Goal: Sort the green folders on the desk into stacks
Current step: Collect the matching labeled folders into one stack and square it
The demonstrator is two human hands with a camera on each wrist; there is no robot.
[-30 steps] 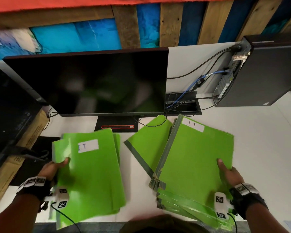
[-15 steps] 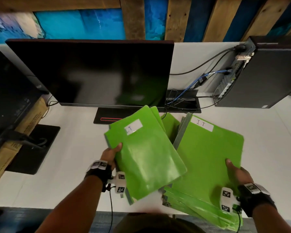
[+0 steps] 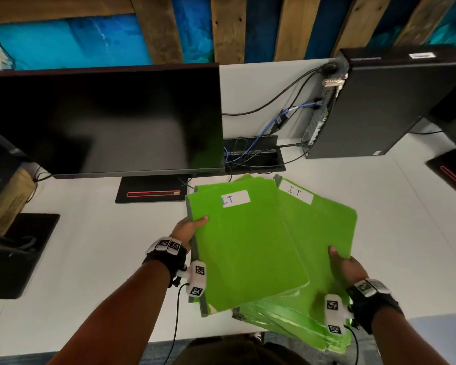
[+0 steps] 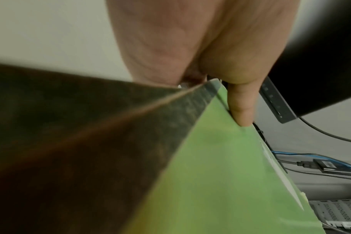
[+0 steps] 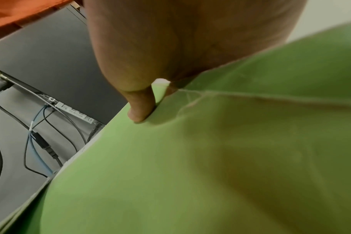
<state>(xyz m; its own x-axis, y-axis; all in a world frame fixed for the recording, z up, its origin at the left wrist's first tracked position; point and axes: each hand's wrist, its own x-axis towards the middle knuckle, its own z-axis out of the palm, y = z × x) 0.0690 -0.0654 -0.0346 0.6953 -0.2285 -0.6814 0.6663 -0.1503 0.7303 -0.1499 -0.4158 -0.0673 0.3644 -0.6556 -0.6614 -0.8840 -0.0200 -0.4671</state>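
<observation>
A folder [image 3: 245, 246] was laid overlapping a stack [image 3: 324, 227] to its right, a monitor [image 3: 103, 119] beyond, a computer [image 3: 395, 101] far right.

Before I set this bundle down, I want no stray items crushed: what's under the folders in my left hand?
Under the left hand's folders lies the right hand's stack, its I.T label showing. The desk beneath that overlap is covered.

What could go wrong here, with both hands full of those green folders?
The left hand pinches its bundle of green folders by one edge only, so inner folders might slide out. The right stack fans out past the desk edge near the right hand and could spill. Setting the bundle down skewed would leave an untidy pile.
</observation>
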